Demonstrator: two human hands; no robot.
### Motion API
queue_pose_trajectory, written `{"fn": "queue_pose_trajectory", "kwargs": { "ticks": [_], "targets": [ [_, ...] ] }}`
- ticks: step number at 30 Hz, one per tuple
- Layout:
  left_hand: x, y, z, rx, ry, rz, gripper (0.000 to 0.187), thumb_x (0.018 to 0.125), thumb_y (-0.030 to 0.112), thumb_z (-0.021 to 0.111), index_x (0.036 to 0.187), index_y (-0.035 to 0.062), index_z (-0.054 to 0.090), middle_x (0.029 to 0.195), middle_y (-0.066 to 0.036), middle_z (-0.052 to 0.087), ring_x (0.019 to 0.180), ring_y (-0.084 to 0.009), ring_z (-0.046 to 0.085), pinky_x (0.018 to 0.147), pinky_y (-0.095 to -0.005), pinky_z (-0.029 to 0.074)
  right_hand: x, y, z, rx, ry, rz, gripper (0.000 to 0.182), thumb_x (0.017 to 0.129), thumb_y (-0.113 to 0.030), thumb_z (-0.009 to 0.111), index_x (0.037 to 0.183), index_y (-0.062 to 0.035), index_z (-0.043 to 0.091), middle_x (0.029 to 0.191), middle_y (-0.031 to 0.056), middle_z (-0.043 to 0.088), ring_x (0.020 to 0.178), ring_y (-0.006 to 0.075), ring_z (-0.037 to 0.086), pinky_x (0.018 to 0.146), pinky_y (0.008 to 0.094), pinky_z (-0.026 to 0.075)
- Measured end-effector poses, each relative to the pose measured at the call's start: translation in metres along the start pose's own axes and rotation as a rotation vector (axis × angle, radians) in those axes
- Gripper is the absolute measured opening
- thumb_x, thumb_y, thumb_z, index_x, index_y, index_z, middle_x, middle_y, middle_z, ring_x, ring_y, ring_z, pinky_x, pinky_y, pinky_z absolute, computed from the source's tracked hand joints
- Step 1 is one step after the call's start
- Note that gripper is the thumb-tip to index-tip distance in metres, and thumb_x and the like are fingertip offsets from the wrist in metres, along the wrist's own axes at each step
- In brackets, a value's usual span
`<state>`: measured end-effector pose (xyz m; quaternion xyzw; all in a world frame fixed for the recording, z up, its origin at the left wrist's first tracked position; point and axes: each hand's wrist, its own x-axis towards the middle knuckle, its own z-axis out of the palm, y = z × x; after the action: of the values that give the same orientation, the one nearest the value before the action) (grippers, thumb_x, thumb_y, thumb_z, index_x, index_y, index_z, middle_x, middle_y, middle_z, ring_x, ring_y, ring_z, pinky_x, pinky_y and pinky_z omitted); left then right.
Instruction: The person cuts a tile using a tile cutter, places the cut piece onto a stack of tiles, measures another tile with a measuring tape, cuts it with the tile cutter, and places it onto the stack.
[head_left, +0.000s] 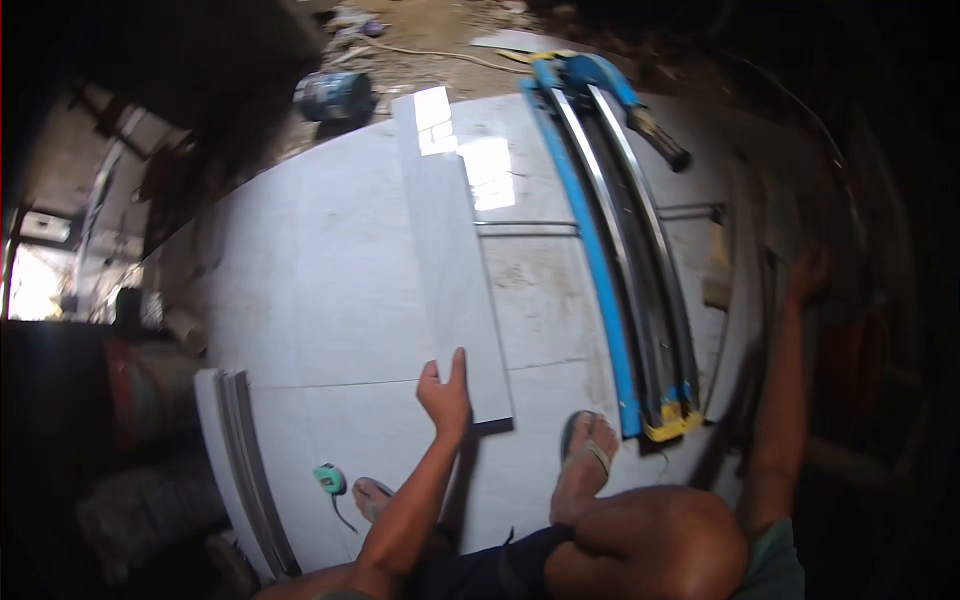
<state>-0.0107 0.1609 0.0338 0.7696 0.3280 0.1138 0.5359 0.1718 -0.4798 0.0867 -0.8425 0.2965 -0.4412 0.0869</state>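
My left hand (pixel 443 398) is at the near end of a long pale tile strip (pixel 465 290), its thumb along the top face and the other fingers partly hidden at the left edge. A dark shadow shows under the strip's near end. Off to the right, my right hand (pixel 810 275) reaches into dim light beside some long pieces (pixel 745 290); its fingers are blurred. Between my hands lies a blue tile cutter (pixel 590 240) with two metal rails, a dark-gripped handle (pixel 660 140) and yellow ends.
Large white tiles (pixel 330 260) cover the floor. A green tape measure (pixel 329 479) lies near my left foot (pixel 372 495), and long strips (pixel 245 470) stand at the left. At the back are a blue container (pixel 335 97) and rubble (pixel 430 25). My right foot (pixel 585 455) is beside the cutter.
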Motion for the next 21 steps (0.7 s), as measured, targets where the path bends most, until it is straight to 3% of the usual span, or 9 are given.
{"fn": "queue_pose_trajectory", "kwargs": {
  "ticks": [3, 6, 10, 13, 16, 21],
  "targets": [
    [0.01, 0.012, -0.017, -0.038, 0.056, -0.01, 0.038, 0.093, 0.028, 0.078, 0.08, -0.0043, 0.062, 0.071, -0.006, 0.063, 0.069, -0.0109, 0.052, 0.064, -0.0311, 0.046, 0.01, -0.021, 0.005, 0.159, 0.004, -0.082, 0.053, 0.104, -0.046, 0.054, 0.127, -0.0014, 0.069, 0.128, 0.0188, 0.069, 0.121, 0.0331, 0.064, 0.102, 0.0408, 0.049],
    [0.019, 0.01, -0.028, -0.027, 0.124, 0.078, 0.035, 0.093, 0.026, 0.078, 0.087, -0.0059, 0.067, 0.075, -0.007, 0.069, 0.071, -0.0106, 0.058, 0.066, -0.03, 0.049, 0.02, -0.05, 0.009, 0.295, 0.002, -0.124, 0.046, 0.107, -0.038, 0.05, 0.128, -0.0012, 0.068, 0.128, 0.0169, 0.069, 0.122, 0.0306, 0.064, 0.103, 0.0385, 0.048],
    [0.027, 0.01, -0.036, -0.066, 0.162, 0.041, 0.034, 0.094, 0.026, 0.077, 0.087, -0.0053, 0.067, 0.075, -0.006, 0.068, 0.069, -0.0093, 0.057, 0.066, -0.0285, 0.048, 0.018, -0.105, -0.003, 0.499, -0.019, -0.151, 0.039, 0.109, -0.029, 0.048, 0.13, -0.0014, 0.067, 0.127, 0.0145, 0.069, 0.122, 0.0255, 0.065, 0.104, 0.0345, 0.048],
    [0.027, 0.011, -0.037, -0.07, 0.158, 0.034, 0.033, 0.097, 0.027, 0.075, 0.088, -0.0039, 0.067, 0.076, -0.003, 0.067, 0.069, -0.0074, 0.055, 0.065, -0.0263, 0.047, 0.013, -0.147, -0.018, 0.491, 0.075, -0.336, 0.035, 0.108, -0.024, 0.049, 0.126, -0.0014, 0.069, 0.125, 0.0121, 0.07, 0.121, 0.0214, 0.065, 0.105, 0.0327, 0.048],
    [0.024, 0.01, -0.035, -0.085, 0.175, 0.072, 0.034, 0.098, 0.027, 0.074, 0.086, -0.0034, 0.066, 0.074, -0.001, 0.065, 0.068, -0.0066, 0.052, 0.063, -0.0261, 0.045, -0.001, -0.206, -0.048, 0.761, 0.032, -0.18, 0.03, 0.107, -0.018, 0.05, 0.121, -0.0007, 0.07, 0.122, 0.0105, 0.071, 0.118, 0.0202, 0.065, 0.105, 0.0325, 0.048],
    [0.019, 0.01, -0.03, -0.089, 0.153, 0.094, 0.036, 0.1, 0.027, 0.071, 0.081, -0.002, 0.064, 0.069, 0.002, 0.058, 0.064, -0.0057, 0.046, 0.059, -0.0267, 0.04, -0.043, -0.264, -0.078, 0.935, -0.081, -0.313, 0.018, 0.105, -0.011, 0.056, 0.108, -0.0004, 0.07, 0.107, 0.0086, 0.071, 0.104, 0.0175, 0.066, 0.095, 0.0314, 0.052]
  ]
}}
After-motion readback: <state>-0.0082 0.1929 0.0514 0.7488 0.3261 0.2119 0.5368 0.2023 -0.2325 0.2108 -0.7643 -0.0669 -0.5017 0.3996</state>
